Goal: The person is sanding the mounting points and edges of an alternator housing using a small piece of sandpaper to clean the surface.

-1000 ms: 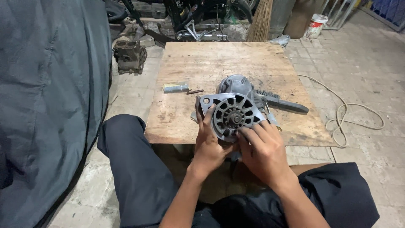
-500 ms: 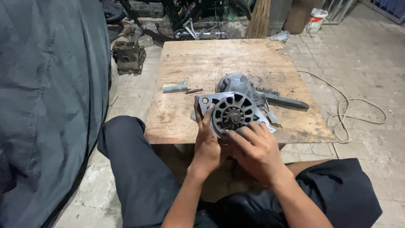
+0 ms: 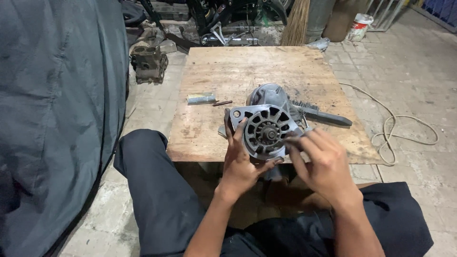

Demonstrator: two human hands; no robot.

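Gripping a slotted motor housing (image 3: pixel 266 131) (grey, upright): left hand (image 3: pixel 243 164).

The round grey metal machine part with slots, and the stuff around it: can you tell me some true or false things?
1. The left hand holds the round grey slotted metal part. True.
2. The part rests near the close edge of a square wooden board. True.
3. The right hand lies flat on the floor. False: it is raised at the part's right side, fingers bent.
4. A white bucket stands on the board. False: it stands on the floor beyond it.
5. A pale cord lies looped on the floor to the right. True.
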